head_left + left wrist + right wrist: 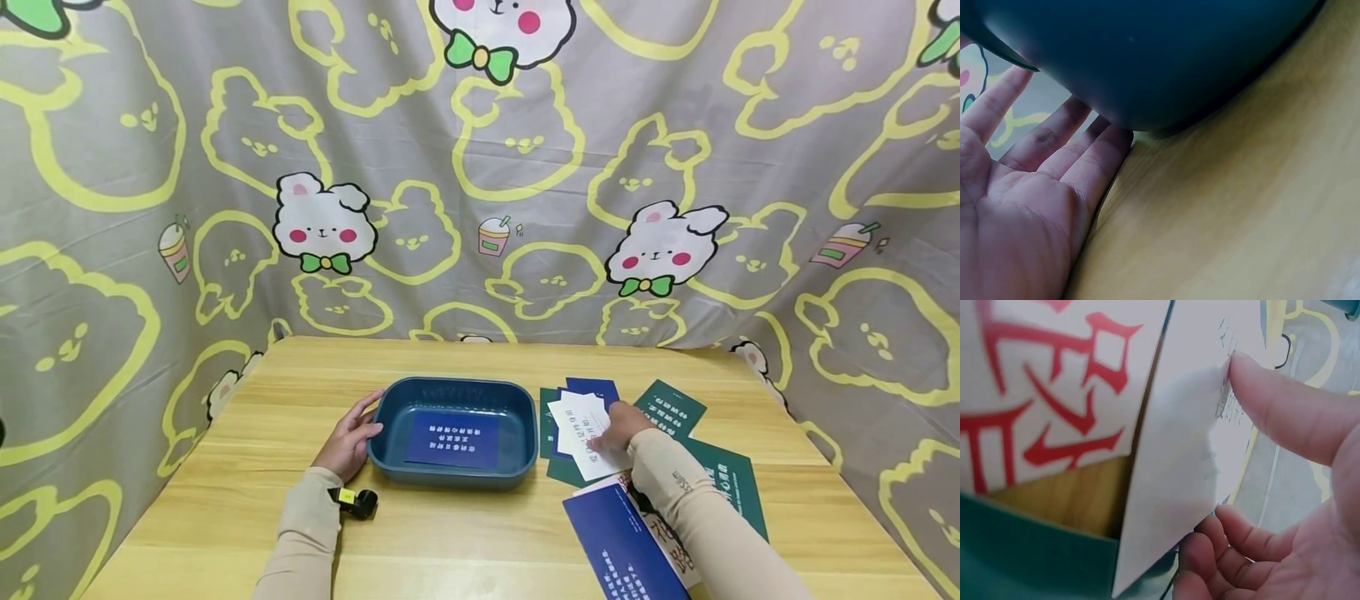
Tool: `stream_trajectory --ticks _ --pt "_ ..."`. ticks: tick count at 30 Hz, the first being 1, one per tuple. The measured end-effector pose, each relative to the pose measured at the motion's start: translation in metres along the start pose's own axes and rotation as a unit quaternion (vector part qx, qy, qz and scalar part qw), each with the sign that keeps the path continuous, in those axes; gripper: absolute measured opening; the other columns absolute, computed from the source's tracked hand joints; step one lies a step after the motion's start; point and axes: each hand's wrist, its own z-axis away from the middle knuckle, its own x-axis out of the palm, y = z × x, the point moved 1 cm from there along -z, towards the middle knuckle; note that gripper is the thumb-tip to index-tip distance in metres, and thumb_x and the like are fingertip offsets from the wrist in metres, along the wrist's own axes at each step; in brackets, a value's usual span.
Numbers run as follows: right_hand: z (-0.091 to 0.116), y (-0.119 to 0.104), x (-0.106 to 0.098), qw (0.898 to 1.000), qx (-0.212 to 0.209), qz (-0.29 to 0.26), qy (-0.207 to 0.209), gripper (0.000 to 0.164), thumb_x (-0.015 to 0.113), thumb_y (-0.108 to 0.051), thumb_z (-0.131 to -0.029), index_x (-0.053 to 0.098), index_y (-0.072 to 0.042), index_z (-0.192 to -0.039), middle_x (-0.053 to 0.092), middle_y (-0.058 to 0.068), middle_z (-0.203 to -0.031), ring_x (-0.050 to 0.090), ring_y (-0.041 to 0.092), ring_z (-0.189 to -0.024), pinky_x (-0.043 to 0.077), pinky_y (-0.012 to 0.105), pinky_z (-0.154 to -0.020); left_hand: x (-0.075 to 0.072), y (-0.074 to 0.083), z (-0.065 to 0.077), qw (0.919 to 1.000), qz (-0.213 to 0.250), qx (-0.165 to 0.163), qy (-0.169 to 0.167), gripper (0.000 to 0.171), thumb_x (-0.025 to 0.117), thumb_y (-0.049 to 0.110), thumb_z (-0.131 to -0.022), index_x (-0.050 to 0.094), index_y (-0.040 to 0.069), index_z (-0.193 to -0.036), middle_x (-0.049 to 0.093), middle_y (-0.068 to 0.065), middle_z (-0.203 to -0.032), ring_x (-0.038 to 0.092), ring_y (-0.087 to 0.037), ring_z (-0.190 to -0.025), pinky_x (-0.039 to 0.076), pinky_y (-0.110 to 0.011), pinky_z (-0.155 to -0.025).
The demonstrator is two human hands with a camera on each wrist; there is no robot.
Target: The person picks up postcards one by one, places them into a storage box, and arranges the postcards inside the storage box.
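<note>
A dark teal tub holds a blue card with white lettering lying flat on its floor. My left hand rests against the tub's left end; its straight fingers touch the outer wall, and the thumb lies at the rim. On the right, my right hand pinches a white card with printed lettering, thumb on its face and the other fingers under its edge. The white card is tilted over a pile of blue and green cards.
Green cards and another green card lie right of the pile. Nearer me, a blue card overlaps a white card with red lettering, partly under my right forearm. A patterned curtain hangs behind the wooden table.
</note>
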Motion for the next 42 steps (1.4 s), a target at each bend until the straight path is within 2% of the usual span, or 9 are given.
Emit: stream_trajectory --ticks 7,12,18,25,34,37,42 --pt "-0.003 0.003 0.000 1.000 0.002 -0.013 -0.005 0.080 0.083 -0.025 -0.077 0.043 0.019 -0.130 0.051 0.036 -0.124 0.056 0.035 -0.099 0.045 0.050 -0.090 0.000 -0.001 0.000 1.0000 -0.004 -0.006 0.005 0.063 0.047 -0.004 -0.095 0.018 -0.004 -0.151 0.041 -0.014 -0.136 0.055 -0.012 -0.114 0.048 -0.028 -0.091" --pt "-0.003 0.004 -0.002 0.999 0.001 -0.038 0.001 0.076 0.083 -0.021 -0.076 0.044 0.019 -0.128 0.054 0.033 -0.118 0.055 0.034 -0.093 0.047 0.048 -0.085 -0.001 -0.001 0.000 0.9999 -0.006 -0.006 0.007 0.063 0.047 -0.004 -0.095 0.018 -0.004 -0.151 0.038 -0.020 -0.140 0.053 -0.015 -0.117 0.047 -0.029 -0.093" --pt "-0.005 0.006 -0.004 0.996 -0.005 -0.084 0.020 0.074 0.081 -0.017 -0.078 0.036 0.013 -0.127 0.053 0.031 -0.114 0.053 0.036 -0.095 0.046 0.048 -0.084 -0.001 -0.001 0.001 0.9999 -0.006 -0.004 0.009 0.063 0.046 -0.005 -0.095 0.018 -0.005 -0.151 0.031 -0.027 -0.144 0.050 -0.018 -0.120 0.046 -0.030 -0.094" --pt "-0.011 0.011 -0.006 0.991 -0.014 -0.129 0.033 0.054 0.064 -0.005 -0.085 0.035 0.012 -0.127 0.051 0.032 -0.116 0.052 0.039 -0.098 0.045 0.049 -0.086 -0.001 -0.002 0.000 1.0000 -0.008 0.006 -0.002 0.062 0.047 -0.004 -0.096 0.018 -0.005 -0.150 0.036 -0.020 -0.142 0.050 -0.016 -0.122 0.046 -0.030 -0.095" --pt "-0.013 0.013 -0.009 0.990 -0.006 -0.135 0.044 0.055 0.060 -0.007 -0.082 0.035 0.010 -0.128 0.048 0.032 -0.120 0.049 0.040 -0.101 0.043 0.050 -0.087 -0.001 -0.001 -0.001 1.0000 -0.007 -0.002 0.005 0.062 0.045 -0.005 -0.096 0.017 -0.005 -0.151 0.027 -0.029 -0.147 0.051 -0.014 -0.120 0.046 -0.028 -0.094" --pt "-0.013 0.013 -0.010 0.990 -0.008 -0.132 0.048 0.055 0.061 -0.007 -0.081 0.036 0.010 -0.127 0.048 0.031 -0.120 0.049 0.040 -0.101 0.043 0.050 -0.087 -0.001 -0.001 -0.001 0.9999 -0.007 -0.003 0.007 0.061 0.045 -0.005 -0.096 0.018 -0.005 -0.151 0.032 -0.025 -0.144 0.052 -0.013 -0.119 0.046 -0.028 -0.093" --pt "-0.011 0.011 -0.012 0.990 -0.011 -0.129 0.054 0.055 0.060 -0.006 -0.079 0.037 0.010 -0.126 0.049 0.031 -0.119 0.049 0.040 -0.101 0.044 0.049 -0.087 0.000 -0.001 -0.001 0.9999 -0.005 -0.007 0.014 0.062 0.046 -0.005 -0.095 0.019 -0.005 -0.150 0.044 -0.009 -0.135 0.054 -0.010 -0.115 0.047 -0.027 -0.092"
